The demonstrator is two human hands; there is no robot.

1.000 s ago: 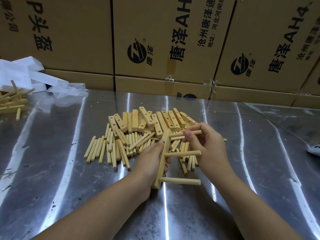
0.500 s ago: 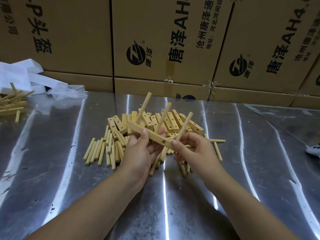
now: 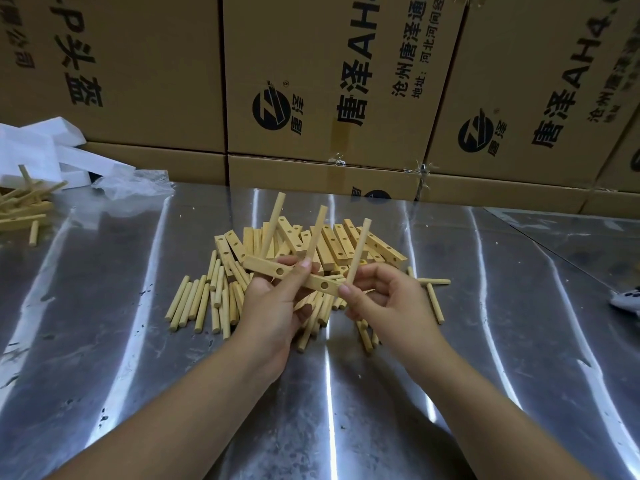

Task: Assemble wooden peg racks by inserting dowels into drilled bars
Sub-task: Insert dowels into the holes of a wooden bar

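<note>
1. A left hand (image 3: 273, 306) and a right hand (image 3: 384, 301) hold a drilled bar (image 3: 268, 267) just above the tabletop (image 3: 104, 341), fingers (image 3: 305, 268) of each pinching it, the right at the bar's end.
2. Three dowels (image 3: 318, 233) rise tilted from the bar; if one is seated shallow or askew, it may loosen or jam.
3. Under the bar lie loose dowels (image 3: 194, 303); behind it spare bars (image 3: 349, 242), then cartons (image 3: 311, 64).
</note>
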